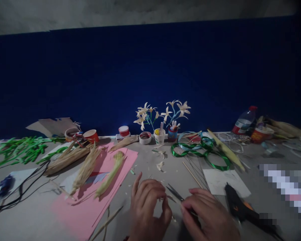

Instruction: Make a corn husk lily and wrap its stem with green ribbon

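My right hand [207, 214] is wrapped round a pair of scissors [175, 193], whose dark blades point up and left, slightly apart. My left hand [149, 209] is closed in a pinch, thumb meeting index finger, with the little finger raised. A small pale strip [171, 198] sticks out at its fingertips, close beside the blades; it looks like corn husk, though most is hidden. Pale scraps [160, 166] lie on the table beyond my hands. A thin wooden stick [192, 174] lies past the scissors.
Pink paper [72, 214] with dried corn husks [86, 167] spreads to the left. A black glue gun [243, 209] lies right of my right hand, below white paper [227, 182]. Green ribbon [222, 163] and white husk flowers [145, 112] in a paper cup [159, 137] are at the back.
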`<move>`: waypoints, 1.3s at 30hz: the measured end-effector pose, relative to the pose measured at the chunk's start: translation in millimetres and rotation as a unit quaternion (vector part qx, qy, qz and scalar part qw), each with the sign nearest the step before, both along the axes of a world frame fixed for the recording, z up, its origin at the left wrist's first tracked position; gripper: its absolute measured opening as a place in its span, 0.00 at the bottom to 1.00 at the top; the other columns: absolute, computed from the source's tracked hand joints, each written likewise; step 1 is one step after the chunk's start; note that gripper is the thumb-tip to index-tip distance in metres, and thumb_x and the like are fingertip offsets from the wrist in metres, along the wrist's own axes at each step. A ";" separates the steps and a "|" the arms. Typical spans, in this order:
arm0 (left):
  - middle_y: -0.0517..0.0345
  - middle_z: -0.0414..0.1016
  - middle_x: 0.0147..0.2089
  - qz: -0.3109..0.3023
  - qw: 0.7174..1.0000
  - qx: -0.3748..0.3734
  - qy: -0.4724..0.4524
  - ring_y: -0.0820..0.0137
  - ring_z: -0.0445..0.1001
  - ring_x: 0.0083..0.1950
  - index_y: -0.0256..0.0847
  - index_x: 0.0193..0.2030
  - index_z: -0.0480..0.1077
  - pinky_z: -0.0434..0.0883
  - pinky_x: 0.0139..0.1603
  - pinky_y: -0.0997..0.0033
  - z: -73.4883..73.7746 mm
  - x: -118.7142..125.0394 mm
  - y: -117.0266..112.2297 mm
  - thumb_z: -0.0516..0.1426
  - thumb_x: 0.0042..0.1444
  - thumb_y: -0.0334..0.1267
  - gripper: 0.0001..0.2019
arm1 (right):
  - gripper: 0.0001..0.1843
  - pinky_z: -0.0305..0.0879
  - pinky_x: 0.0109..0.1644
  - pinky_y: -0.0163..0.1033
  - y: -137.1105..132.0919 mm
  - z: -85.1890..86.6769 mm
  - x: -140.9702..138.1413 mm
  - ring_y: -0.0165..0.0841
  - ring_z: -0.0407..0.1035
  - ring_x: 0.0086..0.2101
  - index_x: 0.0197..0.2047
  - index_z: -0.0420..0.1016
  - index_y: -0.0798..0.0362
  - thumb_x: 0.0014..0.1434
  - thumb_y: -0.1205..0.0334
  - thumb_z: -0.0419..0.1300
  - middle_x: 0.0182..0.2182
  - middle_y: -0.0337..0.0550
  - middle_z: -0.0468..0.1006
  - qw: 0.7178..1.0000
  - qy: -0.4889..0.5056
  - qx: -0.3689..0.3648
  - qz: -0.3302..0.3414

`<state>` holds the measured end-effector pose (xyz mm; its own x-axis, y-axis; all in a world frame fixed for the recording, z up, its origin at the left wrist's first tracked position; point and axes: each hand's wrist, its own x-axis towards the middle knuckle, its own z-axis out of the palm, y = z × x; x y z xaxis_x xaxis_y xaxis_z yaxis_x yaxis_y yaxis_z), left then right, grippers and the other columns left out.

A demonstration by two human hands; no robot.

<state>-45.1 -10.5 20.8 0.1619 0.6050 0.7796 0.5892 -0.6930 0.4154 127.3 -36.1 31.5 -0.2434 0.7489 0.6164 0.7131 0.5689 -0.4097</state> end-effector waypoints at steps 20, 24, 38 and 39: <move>0.58 0.73 0.33 -0.039 0.997 -0.059 -0.001 0.63 0.73 0.40 0.44 0.33 0.63 0.55 0.61 0.43 -1.7 -5.5 -3.9 0.52 0.49 0.22 0.11 | 0.11 0.67 0.49 0.43 0.5 -5.1 -1.0 0.30 0.71 0.25 0.30 0.68 0.49 0.56 0.75 0.53 0.21 0.34 0.74 1.000 -0.003 -0.006 0.029; 0.54 0.75 0.38 -0.070 0.994 -0.078 0.023 0.60 0.74 0.43 0.43 0.42 0.64 0.58 0.60 0.44 5.9 -2.7 -5.0 0.53 0.49 0.26 0.13 | 0.10 0.67 0.49 0.43 1.0 -4.3 -1.1 0.30 0.71 0.26 0.30 0.67 0.49 0.56 0.74 0.53 0.21 0.33 0.74 1.000 0.007 0.001 0.024; 0.57 0.73 0.33 -0.048 0.996 -0.070 0.004 0.62 0.73 0.40 0.44 0.37 0.63 0.57 0.60 0.44 -3.5 -2.1 -5.5 0.50 0.49 0.25 0.11 | 0.10 0.68 0.49 0.44 1.9 -7.6 1.5 0.30 0.71 0.25 0.30 0.68 0.50 0.55 0.75 0.53 0.22 0.33 0.74 1.000 -0.002 0.007 0.019; 0.56 0.73 0.34 -0.055 0.995 -0.078 0.009 0.62 0.73 0.40 0.43 0.39 0.63 0.57 0.60 0.44 -3.3 -1.4 -5.8 0.51 0.49 0.26 0.11 | 0.10 0.68 0.50 0.44 1.9 -7.4 1.4 0.30 0.71 0.25 0.30 0.68 0.50 0.55 0.75 0.53 0.22 0.33 0.74 1.000 -0.004 0.006 0.022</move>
